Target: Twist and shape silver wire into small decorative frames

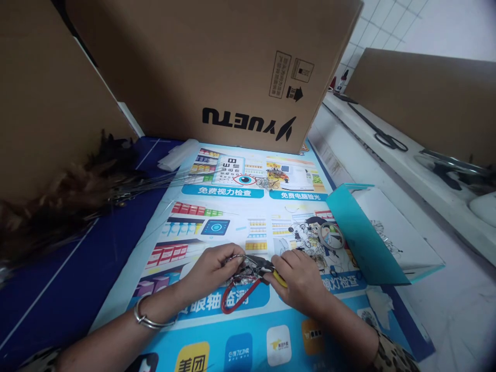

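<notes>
Pliers (259, 264) with a yellow grip are low in the middle of the bench (58, 289), just above a bright poster (232, 217) that lies flat on it. The right hand (300, 279) holds the pliers, with its fingers (281, 263) closed tight around the yellow grip. The metal tip of the pliers points left and touches a little wire bundle (241, 267). The left hand (211, 268) pinches that wire bundle, and its fingers are curled shut on it. A red loop (232, 302) hangs down under both hands and rests on the poster. I cannot tell if it is part of the pliers. A silver bracelet (146, 318) is on the left wrist.

Just past the right hand lies a small heap of bent wire bits (312, 250). Near it, to the right, a teal paper bag (368, 243) lies on its side. Farther up the poster is another tiny wire heap (267, 182). On the left side of the bench are dark feathers (58, 201) with long thin wires (155, 181) sticking out. A big cardboard box (217, 67) stands at the back. Black scissors (383, 135) lie far away on the right.
</notes>
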A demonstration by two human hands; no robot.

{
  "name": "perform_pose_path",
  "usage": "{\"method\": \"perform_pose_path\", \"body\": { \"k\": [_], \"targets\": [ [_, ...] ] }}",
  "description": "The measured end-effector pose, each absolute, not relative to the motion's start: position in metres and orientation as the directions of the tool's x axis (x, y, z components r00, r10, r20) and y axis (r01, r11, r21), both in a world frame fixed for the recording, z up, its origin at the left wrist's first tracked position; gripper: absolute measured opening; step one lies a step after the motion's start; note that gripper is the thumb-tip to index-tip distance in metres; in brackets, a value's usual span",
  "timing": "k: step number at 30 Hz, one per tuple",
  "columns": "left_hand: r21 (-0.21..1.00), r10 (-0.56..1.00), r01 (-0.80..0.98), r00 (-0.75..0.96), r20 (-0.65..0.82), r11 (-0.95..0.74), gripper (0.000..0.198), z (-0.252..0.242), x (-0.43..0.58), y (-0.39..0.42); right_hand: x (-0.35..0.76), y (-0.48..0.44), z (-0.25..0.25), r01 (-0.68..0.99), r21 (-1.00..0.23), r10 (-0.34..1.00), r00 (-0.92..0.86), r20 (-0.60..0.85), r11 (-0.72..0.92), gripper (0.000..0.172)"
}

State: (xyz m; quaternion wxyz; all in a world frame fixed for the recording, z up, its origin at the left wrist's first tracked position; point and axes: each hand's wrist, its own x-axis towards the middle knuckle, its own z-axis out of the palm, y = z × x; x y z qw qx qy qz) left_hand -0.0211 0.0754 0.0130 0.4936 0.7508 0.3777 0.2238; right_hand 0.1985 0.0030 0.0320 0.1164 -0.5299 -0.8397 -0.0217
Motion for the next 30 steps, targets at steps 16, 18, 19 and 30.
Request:
{"method": "perform_pose_path", "body": {
  "k": [16,18,19,30],
  "targets": [
    [0.911,0.764,0.331,0.645,-0.029,-0.245,0.022,0.008,-0.023,0.077,0.201,0.006,0.035,0.890,-0.036,0.879,-0.440,0.185,0.454,0.030],
    [0.907,0.766,0.335,0.642,-0.021,-0.255,0.022,0.010,-0.024,0.076,0.200,0.005,0.036,0.889,0.004,0.874,-0.451,0.181,0.457,0.031],
    [0.904,0.767,0.337,0.642,-0.017,-0.262,0.021,0.010,-0.024,0.076,0.200,0.004,0.036,0.888,0.018,0.872,-0.454,0.181,0.459,0.031],
    [0.859,0.762,0.348,0.643,0.073,-0.376,0.018,0.007,-0.025,0.074,0.199,0.003,0.039,0.882,0.069,0.867,-0.471,0.164,0.467,0.029]
  ]
}}
